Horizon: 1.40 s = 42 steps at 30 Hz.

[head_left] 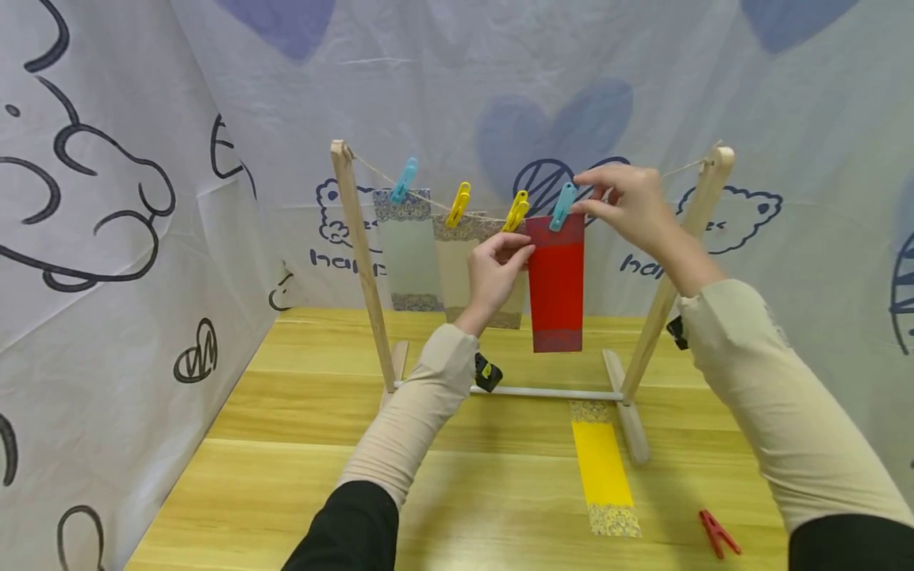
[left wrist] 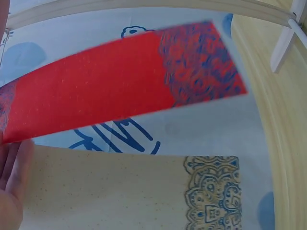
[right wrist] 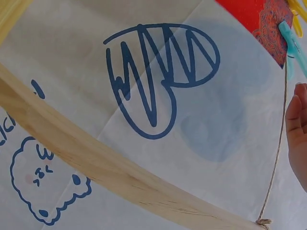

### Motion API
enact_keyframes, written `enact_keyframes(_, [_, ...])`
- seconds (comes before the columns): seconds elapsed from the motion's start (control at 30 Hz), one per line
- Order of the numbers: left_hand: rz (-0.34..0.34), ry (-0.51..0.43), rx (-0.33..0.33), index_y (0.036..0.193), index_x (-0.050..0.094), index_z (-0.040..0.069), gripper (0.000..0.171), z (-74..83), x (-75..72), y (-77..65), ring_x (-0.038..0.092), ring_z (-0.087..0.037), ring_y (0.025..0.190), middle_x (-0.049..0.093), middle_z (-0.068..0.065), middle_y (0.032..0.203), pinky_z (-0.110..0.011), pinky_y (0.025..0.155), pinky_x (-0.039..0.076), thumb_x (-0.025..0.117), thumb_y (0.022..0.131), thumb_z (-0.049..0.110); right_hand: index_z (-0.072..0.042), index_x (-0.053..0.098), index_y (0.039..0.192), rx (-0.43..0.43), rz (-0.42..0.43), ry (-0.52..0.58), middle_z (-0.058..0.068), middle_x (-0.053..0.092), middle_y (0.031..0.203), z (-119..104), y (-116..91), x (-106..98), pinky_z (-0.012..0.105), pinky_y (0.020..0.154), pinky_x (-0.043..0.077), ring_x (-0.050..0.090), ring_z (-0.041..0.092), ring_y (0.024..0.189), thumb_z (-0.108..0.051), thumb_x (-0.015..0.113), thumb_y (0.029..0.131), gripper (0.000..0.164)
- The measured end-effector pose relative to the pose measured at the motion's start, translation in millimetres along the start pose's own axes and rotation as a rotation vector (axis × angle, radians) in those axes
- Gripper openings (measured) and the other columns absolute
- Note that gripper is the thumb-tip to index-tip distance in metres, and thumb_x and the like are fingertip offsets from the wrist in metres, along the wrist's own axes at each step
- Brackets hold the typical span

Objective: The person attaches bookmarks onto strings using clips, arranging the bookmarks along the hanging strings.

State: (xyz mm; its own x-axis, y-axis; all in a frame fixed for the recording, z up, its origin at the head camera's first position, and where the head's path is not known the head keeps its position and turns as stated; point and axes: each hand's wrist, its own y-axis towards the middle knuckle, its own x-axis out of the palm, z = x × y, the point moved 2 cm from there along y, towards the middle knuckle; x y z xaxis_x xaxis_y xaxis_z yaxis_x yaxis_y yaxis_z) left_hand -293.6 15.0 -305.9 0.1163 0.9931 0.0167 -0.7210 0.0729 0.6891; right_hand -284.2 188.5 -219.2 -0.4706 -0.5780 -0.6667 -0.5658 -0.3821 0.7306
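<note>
A red card (head_left: 557,289) with patterned ends hangs from the line under a light-blue clothespin (head_left: 563,206). My left hand (head_left: 494,270) pinches the card's left edge near its top; in the left wrist view its fingers (left wrist: 17,165) meet the card's edge. On the clothespin's right is my right hand (head_left: 628,202), thumb and index finger apart beside the handles. The right wrist view shows only part of that hand (right wrist: 298,129), just below the clothespin (right wrist: 293,45). Behind the left hand hangs a beige card (head_left: 457,274), pegged by two yellow clothespins (head_left: 459,205).
A pale card (head_left: 410,262) hangs at left from another blue clothespin (head_left: 404,180). Wooden posts (head_left: 366,277) hold the string, with a white bar (head_left: 550,393) low between them. On the table lie a yellow card (head_left: 603,464) and a red clothespin (head_left: 717,534).
</note>
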Motion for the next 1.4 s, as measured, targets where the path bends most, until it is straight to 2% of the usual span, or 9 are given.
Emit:
enact_keyframes(0.27, [0.122,0.196,0.043,0.083,0.064,-0.012,0.014,6.6,-0.5,-6.8,0.055,-0.030,0.067,0.057,-0.021,0.082,-0.029,0.056,0.048,0.069,0.074,-0.003,0.004,0.066,0.098,-0.030,0.049,0.062,0.015,0.065,0.085,-1.8,-12.4,0.1,0.011,0.056,0.037,0.050,0.015,0.063,-0.001,0.070,0.074,0.025])
enact_keyframes(0.4, [0.107,0.181,0.044,0.084,0.063,-0.013,0.013,5.7,-0.8,-9.5,0.055,-0.031,0.067,0.058,-0.022,0.082,-0.035,0.056,0.049,0.067,0.076,-0.003,0.004,0.066,0.100,0.000,0.091,0.056,0.016,0.064,0.091,-1.5,-19.9,-2.3,0.007,0.056,0.036,0.050,0.014,0.064,0.000,0.069,0.075,0.026])
enact_keyframes(0.47, [0.098,0.163,0.052,0.084,0.065,-0.010,0.012,-6.1,-0.8,-9.3,0.056,-0.024,0.067,0.059,-0.018,0.081,-0.031,0.056,0.049,0.067,0.078,0.001,0.004,0.066,0.100,0.019,0.112,0.048,0.015,0.064,0.091,-0.7,-23.5,-4.0,0.006,0.057,0.037,0.050,0.013,0.064,0.000,0.069,0.075,0.025])
enact_keyframes(0.53, [0.090,0.155,0.042,0.084,0.064,-0.009,0.012,-8.0,-0.7,-10.4,0.056,-0.023,0.068,0.060,-0.017,0.081,-0.032,0.057,0.049,0.065,0.079,0.002,0.005,0.066,0.099,0.013,0.136,0.047,0.016,0.064,0.090,0.7,-26.9,-5.7,0.007,0.058,0.038,0.049,0.009,0.063,0.000,0.070,0.074,0.025])
enact_keyframes(0.63, [0.079,0.145,0.033,0.085,0.064,-0.009,0.012,-7.6,-0.2,-13.1,0.056,-0.023,0.068,0.060,-0.016,0.082,-0.030,0.057,0.049,0.064,0.081,0.003,0.006,0.066,0.097,-0.011,0.165,0.066,0.016,0.064,0.085,2.9,-32.2,-7.3,0.007,0.057,0.039,0.047,0.003,0.063,0.003,0.071,0.072,0.025])
enact_keyframes(0.7, [0.069,0.141,0.015,0.086,0.063,-0.012,0.012,2.2,0.3,-16.4,0.056,-0.031,0.069,0.060,-0.021,0.083,-0.036,0.057,0.049,0.063,0.080,-0.001,0.007,0.066,0.096,-0.027,0.177,0.092,0.017,0.064,0.083,4.2,-36.7,-8.3,0.007,0.057,0.039,0.045,0.000,0.063,0.005,0.071,0.071,0.025])
enact_keyframes(0.83, [0.059,0.126,0.021,0.086,0.063,-0.012,0.012,1.5,1.1,-20.0,0.056,-0.032,0.068,0.061,-0.022,0.084,-0.038,0.056,0.049,0.062,0.081,-0.002,0.009,0.065,0.095,0.000,0.177,0.148,0.018,0.064,0.083,6.4,-46.9,-9.8,0.006,0.056,0.038,0.045,-0.004,0.064,0.008,0.069,0.072,0.024])
enact_keyframes(1.1, [0.053,0.126,-0.005,0.085,0.063,-0.010,0.010,-2.4,2.8,-24.9,0.056,-0.031,0.067,0.061,-0.020,0.084,-0.029,0.055,0.049,0.062,0.081,-0.001,0.011,0.065,0.093,0.049,0.195,0.261,0.021,0.064,0.085,12.2,-64.9,-10.0,0.007,0.051,0.038,0.048,-0.003,0.064,0.016,0.066,0.069,0.025])
enact_keyframes(1.4, [0.066,0.113,-0.005,0.084,0.063,-0.012,0.009,-4.3,2.7,-32.0,0.055,-0.034,0.066,0.061,-0.022,0.081,-0.036,0.053,0.048,0.060,0.081,-0.004,0.010,0.064,0.095,0.117,0.198,0.283,0.021,0.063,0.088,14.6,-82.0,-12.1,0.009,0.053,0.041,0.051,0.000,0.064,0.016,0.064,0.071,0.024])
